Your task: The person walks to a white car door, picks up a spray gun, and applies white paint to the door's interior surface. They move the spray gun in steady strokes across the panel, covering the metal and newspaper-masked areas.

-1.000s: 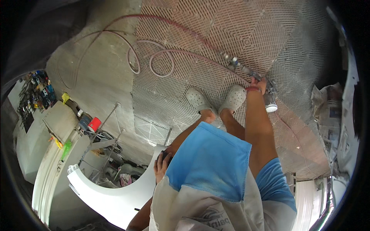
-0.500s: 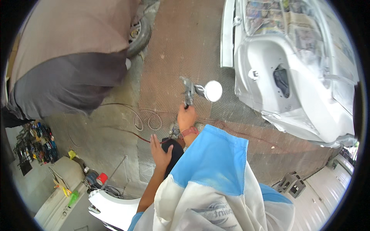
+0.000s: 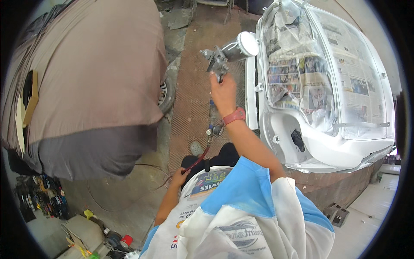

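Note:
My right hand (image 3: pixel 224 93) is wrapped round the handle of a metal spray gun (image 3: pixel 219 61), held out in front of me. A grey paint cup (image 3: pixel 235 49) with a round white lid (image 3: pixel 249 43) sits on the gun, tilted to the right. Below the handle hangs a regulator with a gauge (image 3: pixel 214 129), joined to a dark red air hose (image 3: pixel 200 159). My left hand (image 3: pixel 178 177), low by my leg, is closed on that hose. The right forearm passes just left of a white car body (image 3: pixel 276 149); gun and panel look apart.
Newspaper (image 3: pixel 282 77) and plastic film mask the car body's openings. On the left stands a vehicle under a brown cover (image 3: pixel 99 69), its wheel (image 3: pixel 165 97) showing. Hose loops lie on the floor. A hollow block (image 3: pixel 336 214) is at lower right, hanging tools (image 3: pixel 41 196) at lower left.
My right hand has carried the spray gun farther forward, toward the car body. My left hand, open before, has closed on the hose. The view has shifted forward.

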{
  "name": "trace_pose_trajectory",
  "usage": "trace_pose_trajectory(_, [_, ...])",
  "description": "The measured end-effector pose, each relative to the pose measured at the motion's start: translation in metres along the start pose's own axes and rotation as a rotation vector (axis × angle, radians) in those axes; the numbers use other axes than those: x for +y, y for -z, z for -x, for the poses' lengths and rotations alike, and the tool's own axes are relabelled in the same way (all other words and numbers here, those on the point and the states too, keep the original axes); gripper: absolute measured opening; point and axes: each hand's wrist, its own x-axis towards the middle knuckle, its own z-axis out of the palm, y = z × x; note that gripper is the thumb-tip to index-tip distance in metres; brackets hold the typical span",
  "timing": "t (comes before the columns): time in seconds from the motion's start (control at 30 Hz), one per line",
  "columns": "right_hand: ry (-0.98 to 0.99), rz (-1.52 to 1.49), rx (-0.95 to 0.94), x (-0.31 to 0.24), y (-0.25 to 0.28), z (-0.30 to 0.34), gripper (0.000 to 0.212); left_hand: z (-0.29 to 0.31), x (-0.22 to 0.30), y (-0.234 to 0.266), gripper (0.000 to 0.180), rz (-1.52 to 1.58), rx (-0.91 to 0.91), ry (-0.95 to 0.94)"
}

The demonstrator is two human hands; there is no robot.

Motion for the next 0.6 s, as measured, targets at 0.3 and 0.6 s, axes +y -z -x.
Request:
trace_pose_trajectory(0.3, [-0.125, -0.294, -0.030, -0.013, -0.013, -0.230, 0.035, -0.069, -0.025, 0.074, 0.037, -0.135, 0.083, 0.320])
trace_pose_trajectory(0.6, [-0.117, -0.424, 0.081, 0.060, -0.047, -0.469, 0.038, -0.292, 0.174, 0.125, 0.041, -0.078, 0.094, 0.226])
